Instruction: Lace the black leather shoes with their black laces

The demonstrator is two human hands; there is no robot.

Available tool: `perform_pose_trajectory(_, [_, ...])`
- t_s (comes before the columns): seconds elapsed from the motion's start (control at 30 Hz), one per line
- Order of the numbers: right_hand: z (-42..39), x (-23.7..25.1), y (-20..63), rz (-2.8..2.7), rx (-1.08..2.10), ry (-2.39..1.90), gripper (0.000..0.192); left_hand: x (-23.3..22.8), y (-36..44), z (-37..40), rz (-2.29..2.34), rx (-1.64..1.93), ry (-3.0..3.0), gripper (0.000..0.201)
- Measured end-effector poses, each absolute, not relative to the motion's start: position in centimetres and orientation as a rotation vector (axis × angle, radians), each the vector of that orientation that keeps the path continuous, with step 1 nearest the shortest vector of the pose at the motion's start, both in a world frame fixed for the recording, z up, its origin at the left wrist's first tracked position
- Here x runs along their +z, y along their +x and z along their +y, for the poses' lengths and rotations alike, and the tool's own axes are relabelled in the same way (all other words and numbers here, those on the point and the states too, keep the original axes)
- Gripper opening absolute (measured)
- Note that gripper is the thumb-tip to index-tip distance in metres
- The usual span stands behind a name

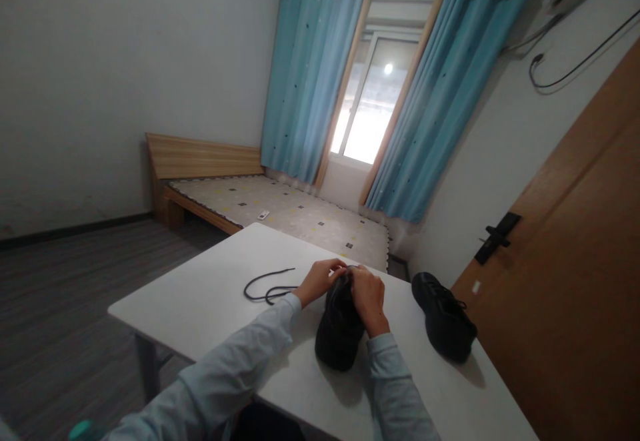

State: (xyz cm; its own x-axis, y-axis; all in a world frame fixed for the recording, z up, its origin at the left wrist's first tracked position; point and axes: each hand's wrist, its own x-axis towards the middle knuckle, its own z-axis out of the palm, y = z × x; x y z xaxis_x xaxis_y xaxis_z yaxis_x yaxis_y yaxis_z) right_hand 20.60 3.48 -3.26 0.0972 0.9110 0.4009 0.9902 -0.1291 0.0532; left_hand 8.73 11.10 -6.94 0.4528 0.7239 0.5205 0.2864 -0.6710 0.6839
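Nearest, two pale blue-grey fabric sleeves [215,367] reach in toward a black shoe with a rounded near end [340,344], which stands on a white, flat-topped worktop [175,294]. At the far end of that shoe, the bare left hand [319,279] comes in from its left side, thumb and fingertips drawn together against it; whether this grip pinches the shoe itself or something small cannot be told. The bare right hand [369,294] curls over the far right side of the shoe, its grip grasping the dark upper. Left of the shoe, a thin black lace [253,298] lies in loose curves. Right of the shoe and well apart from it rests a second black shoe with black laces [445,321]. Beyond the shoe is a low wooden-framed bed with a pale patterned mattress [310,217], on which lies a small white oblong object [263,215]. Farthest past the shoe, light blue curtains with small dark spots [310,81] flank a white-framed window [377,94].
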Motion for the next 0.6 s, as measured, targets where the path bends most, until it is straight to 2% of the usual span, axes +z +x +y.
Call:
perform_pose_trajectory(0.2, [3.3, -3.6, 20.7, -1.818, -0.538, -2.112, 0.018, -7.4, 9.4, 11.2, 0.672, 1.080, 2.167, 0.032])
perform_pose_trajectory(0.43, [2.8, -3.9, 20.9, -1.680, -0.521, -2.011, 0.016, -8.3, 10.0, 11.7, 0.632, 1.107, 2.059, 0.028])
perform_pose_trajectory(0.6, [2.8, -4.2, 21.6, -1.563, -0.383, -1.902, 0.016, -7.6, 9.8, 11.5, 0.617, 1.174, 1.918, 0.025])
